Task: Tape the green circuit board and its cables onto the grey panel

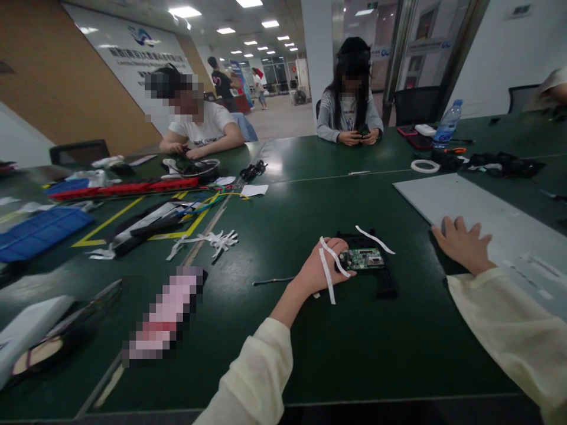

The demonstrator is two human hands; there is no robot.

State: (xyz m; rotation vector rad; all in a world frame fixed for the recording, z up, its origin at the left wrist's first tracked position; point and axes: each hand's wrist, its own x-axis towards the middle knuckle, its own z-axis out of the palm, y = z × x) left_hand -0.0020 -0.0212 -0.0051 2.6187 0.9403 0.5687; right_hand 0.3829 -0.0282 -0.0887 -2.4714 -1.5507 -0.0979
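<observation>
My left hand [319, 265] grips the left end of a green circuit board [365, 259], its fingers curled over the edge. A black plastic frame [387, 284] lies under and around the board on the green table. White strips [328, 276] drape over the back of this hand, and another white strip [375, 239] lies across the frame's far side. Further right, my right hand [465, 242] rests on the left edge of a pale grey panel [469, 198], fingers spread and holding nothing. Small white strips [541, 268] are on the panel near my right wrist.
Left of my left hand lie a thin cable [272, 281], a pile of white strips [221, 242] and a pixelated pink object [166, 316]. A tape roll [425, 166] and water bottle [448, 125] stand beyond the panel. Two people sit across the table [283, 206].
</observation>
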